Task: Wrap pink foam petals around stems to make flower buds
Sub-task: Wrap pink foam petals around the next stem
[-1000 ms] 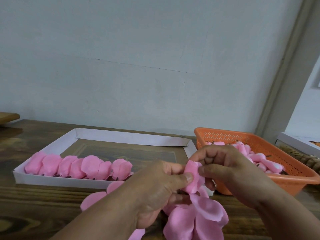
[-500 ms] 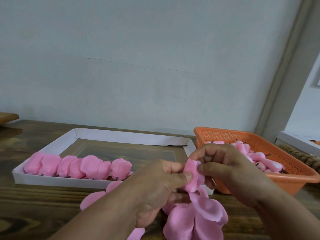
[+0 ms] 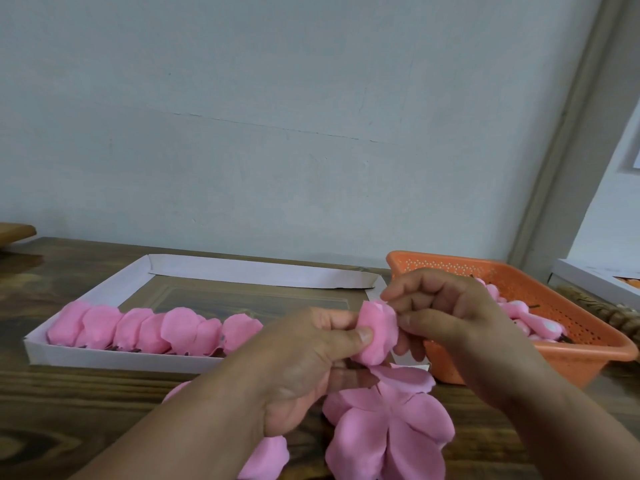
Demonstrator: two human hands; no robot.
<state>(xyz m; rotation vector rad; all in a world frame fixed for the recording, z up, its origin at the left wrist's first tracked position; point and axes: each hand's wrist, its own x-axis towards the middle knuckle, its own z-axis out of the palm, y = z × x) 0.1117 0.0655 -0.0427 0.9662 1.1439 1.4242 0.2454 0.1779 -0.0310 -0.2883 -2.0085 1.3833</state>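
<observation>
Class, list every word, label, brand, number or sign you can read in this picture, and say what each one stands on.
None: no readable text shows on the white cardboard tray, the orange basket, the pink bud in the hands, the table or the wall.

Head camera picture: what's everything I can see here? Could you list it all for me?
bud: one, pink, held up between both hands
loose petals: a pile, pink, on the table below the hands
row of petals: one overlapping row, pink, along the near edge of the white tray
white tray: one, shallow, on the table at left
orange basket: one, at right, holding pink pieces
table: one, dark wood
white box: one, partly seen, far right edge
wall: pale blue-grey, behind the table
left hand: one, thumb and fingers pinching the bud
right hand: one, fingers curled round the bud's right side
</observation>
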